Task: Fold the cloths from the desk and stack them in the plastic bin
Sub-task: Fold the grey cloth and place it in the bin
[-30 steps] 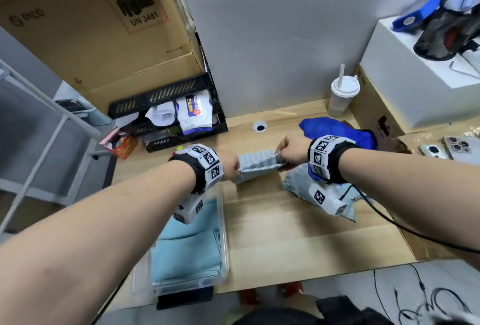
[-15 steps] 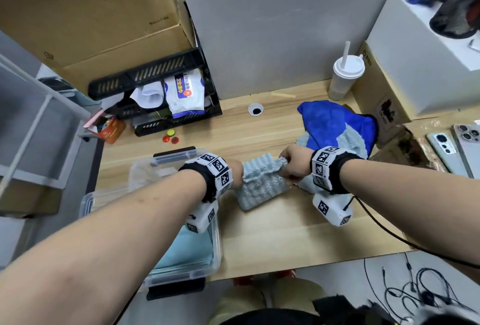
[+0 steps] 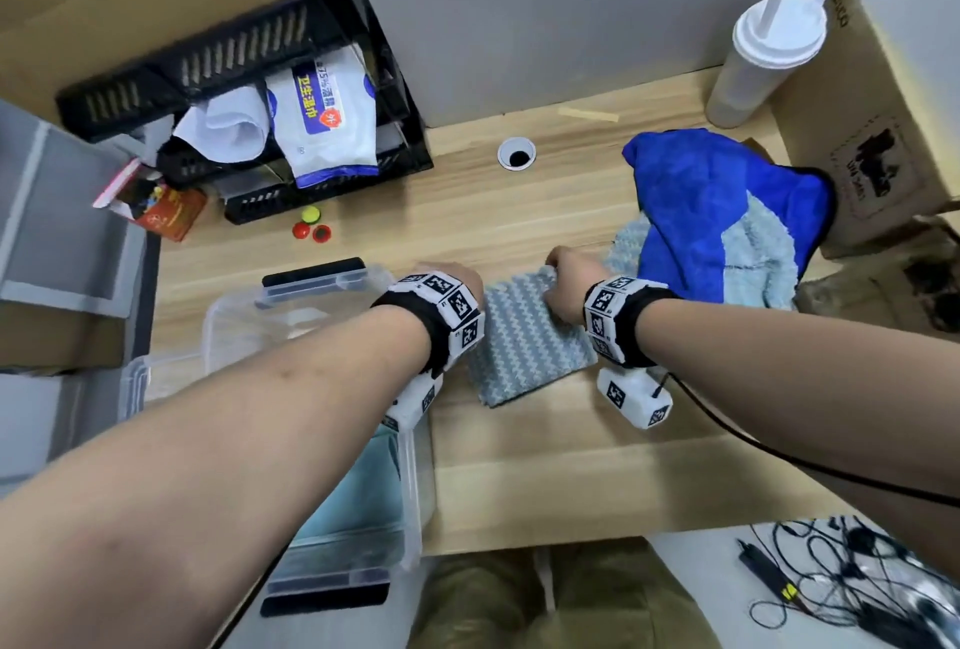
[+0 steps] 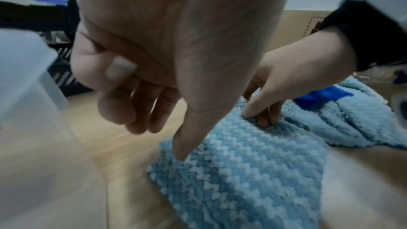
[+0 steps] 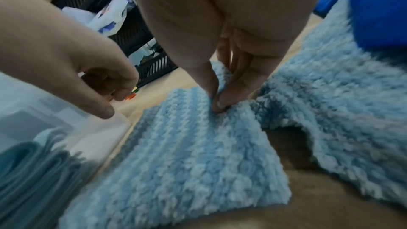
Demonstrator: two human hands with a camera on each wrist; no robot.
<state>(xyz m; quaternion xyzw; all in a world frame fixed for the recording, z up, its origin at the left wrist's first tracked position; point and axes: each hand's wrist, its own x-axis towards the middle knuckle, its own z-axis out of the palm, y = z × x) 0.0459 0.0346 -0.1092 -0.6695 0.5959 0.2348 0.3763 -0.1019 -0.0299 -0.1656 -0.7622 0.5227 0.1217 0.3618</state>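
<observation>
Folding step near done: light blue cloth [image 3: 524,342] lies folded on desk [image 3: 545,466] beside plastic bin [image 3: 228,321], right hand [image 3: 569,285] pinching its far corner, left hand [image 4: 141,69] loose, holding nothing; next probably lift it into bin.

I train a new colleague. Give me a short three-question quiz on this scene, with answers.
1. True or false: the right hand pinches the light blue ribbed fluffy cloth.
2. What lies in the clear plastic bin? A folded pale teal cloths; B a white cup; C red caps.
3. Fill in: the dark blue towel lies to the ___ of that cloth.
Key: 1 true; 2 A; 3 right.
</observation>
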